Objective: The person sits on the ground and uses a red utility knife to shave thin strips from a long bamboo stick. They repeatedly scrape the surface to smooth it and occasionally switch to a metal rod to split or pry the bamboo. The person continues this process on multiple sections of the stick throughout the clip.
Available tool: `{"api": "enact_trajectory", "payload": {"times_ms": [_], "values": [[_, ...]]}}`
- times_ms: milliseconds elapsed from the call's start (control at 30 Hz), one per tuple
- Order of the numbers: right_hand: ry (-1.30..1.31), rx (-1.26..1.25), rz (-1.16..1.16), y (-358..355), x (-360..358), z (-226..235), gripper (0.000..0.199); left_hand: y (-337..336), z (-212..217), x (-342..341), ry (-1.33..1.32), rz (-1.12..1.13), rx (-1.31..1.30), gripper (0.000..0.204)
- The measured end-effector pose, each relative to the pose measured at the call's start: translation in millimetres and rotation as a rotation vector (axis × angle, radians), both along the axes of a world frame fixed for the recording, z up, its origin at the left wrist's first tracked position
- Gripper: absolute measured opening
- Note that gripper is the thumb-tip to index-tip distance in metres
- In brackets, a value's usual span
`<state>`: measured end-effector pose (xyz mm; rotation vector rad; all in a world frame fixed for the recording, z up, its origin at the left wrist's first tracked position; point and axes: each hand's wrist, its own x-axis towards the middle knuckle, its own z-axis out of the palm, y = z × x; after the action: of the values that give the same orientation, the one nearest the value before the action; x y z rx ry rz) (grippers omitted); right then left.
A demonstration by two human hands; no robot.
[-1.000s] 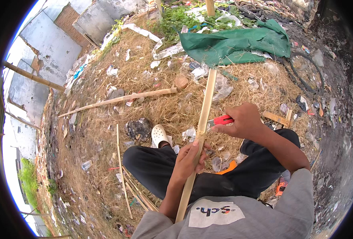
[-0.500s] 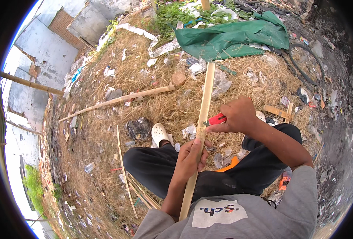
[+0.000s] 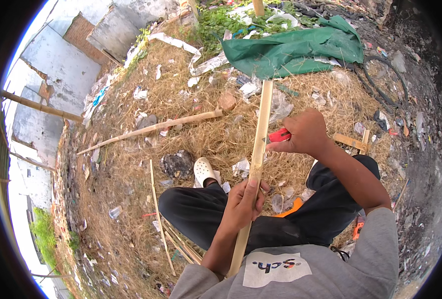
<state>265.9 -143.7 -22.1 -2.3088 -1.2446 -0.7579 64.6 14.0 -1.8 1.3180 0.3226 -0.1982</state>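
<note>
A long, pale split bamboo strip (image 3: 262, 117) slants up from my lap, pointing away from me. My left hand (image 3: 245, 202) is wrapped round it near its middle, thumb lying along the inner face. In my right hand (image 3: 303, 133) is a red utility knife (image 3: 279, 135), gripped in a fist. Its short blade touches or nearly touches the right edge of the strip, a little beyond my left hand. The lower end of the bamboo passes beside my grey shirt.
Several thin bamboo strips (image 3: 180, 242) lie left of my knee. A longer pole (image 3: 153, 128) rests on dry grass further off. Ahead is a crumpled green tarp (image 3: 295, 50). An orange tool-like piece (image 3: 290, 207) lies between my legs, and litter is scattered around.
My right hand and the knife have moved up along the bamboo strip, away from my left hand. The left hand keeps its hold.
</note>
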Motion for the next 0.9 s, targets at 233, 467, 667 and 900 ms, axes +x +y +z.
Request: {"api": "enact_trajectory", "payload": {"times_ms": [233, 467, 667, 900], "values": [[0.066, 0.025, -0.258, -24, 47, 7, 0.068, -8, -4, -14, 0.026, -0.066, -0.048, 0.041], [0.427, 0.048, -0.531, -49, 71, 25, 0.069, -5, -3, -37, 0.061, 0.023, -0.066, 0.041], [0.33, -0.103, 0.077, -6, -47, 14, 0.066, 2, 4, -14, -0.038, 0.044, 0.005, 0.04], [0.214, -0.097, 0.131, 2, -47, 3, 0.067, 2, 3, -5, -0.011, 0.053, 0.037, 0.04]]}}
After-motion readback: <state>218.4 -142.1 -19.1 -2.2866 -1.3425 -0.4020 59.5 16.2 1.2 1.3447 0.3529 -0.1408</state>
